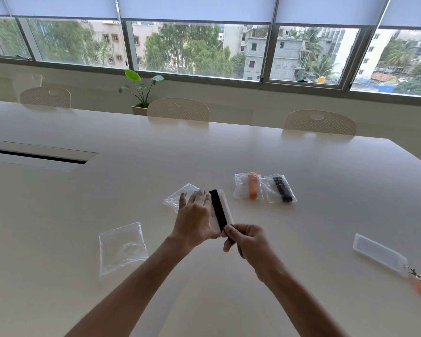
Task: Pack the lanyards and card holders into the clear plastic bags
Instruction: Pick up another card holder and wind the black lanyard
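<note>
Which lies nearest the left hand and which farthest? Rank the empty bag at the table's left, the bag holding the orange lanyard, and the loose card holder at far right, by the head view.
From the left hand:
1. Bag with the orange lanyard, ahead and to its right.
2. Empty bag, to its left and closer to the person; only slightly farther.
3. Loose card holder, far right.

White table (301, 166); empty bag (122, 246); two packed bags (247, 186); card holder (377, 251).

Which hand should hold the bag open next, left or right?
Left. The left hand already rests on the clear bag, while the right hand grips the black lanyard with its card holder.
</note>
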Demonstrator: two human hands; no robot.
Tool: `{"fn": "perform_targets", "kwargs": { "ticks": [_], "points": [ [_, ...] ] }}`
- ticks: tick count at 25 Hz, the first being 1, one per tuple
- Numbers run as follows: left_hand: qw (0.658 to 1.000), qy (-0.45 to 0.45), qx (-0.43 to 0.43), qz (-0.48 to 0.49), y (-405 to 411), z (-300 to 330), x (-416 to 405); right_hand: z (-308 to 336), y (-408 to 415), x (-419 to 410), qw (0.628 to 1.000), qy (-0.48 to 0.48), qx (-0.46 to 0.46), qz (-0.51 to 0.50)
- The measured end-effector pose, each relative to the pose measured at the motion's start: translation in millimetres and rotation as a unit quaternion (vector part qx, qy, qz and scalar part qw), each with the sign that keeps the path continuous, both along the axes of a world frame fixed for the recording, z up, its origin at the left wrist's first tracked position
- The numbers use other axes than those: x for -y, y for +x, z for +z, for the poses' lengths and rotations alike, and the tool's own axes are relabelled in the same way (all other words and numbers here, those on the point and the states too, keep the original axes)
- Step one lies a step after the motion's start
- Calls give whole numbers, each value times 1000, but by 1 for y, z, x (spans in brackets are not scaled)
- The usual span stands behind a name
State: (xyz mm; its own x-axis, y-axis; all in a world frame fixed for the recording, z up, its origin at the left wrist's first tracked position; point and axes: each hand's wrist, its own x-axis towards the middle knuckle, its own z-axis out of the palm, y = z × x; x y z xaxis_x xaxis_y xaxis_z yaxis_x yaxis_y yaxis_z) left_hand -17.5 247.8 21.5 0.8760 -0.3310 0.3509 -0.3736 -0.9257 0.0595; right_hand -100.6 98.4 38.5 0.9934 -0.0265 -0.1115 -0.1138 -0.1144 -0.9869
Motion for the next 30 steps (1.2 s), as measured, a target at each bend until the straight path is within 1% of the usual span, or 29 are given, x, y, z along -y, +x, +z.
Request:
{"fn": "perform_targets", "kwargs": {
  "ticks": [4,9,11,14,18,21,23,26,28,30],
  "points": [
    [999,-1,-10,-43,-9,-4,3,19,14,7,997,51,45,-40],
    [995,-27,-2,-92,-15,2,9,15,34,11,994,12,82,-74],
    [994,-29,2,-104,-16,4,9,10,40,13,992,-30,94,-79],
    [993,-18,6,-116,-18,4,6,3,46,18,981,-121,119,-91],
    [992,0,2,-127,-21,0,3,1,50,23,952,-247,151,-94],
    [990,8,3,-141,-23,-1,0,2,53,29,934,-303,176,-74],
    [989,14,5,-149,-23,1,-4,5,57,33,942,-290,163,-48],
    [986,33,11,-163,-22,4,-11,14,63,35,979,-174,97,37],
    [984,48,11,-174,-21,6,-16,16,66,36,984,-139,74,87],
    [982,48,0,-183,-21,7,-21,18,67,35,983,-129,72,105]
  ]
}}
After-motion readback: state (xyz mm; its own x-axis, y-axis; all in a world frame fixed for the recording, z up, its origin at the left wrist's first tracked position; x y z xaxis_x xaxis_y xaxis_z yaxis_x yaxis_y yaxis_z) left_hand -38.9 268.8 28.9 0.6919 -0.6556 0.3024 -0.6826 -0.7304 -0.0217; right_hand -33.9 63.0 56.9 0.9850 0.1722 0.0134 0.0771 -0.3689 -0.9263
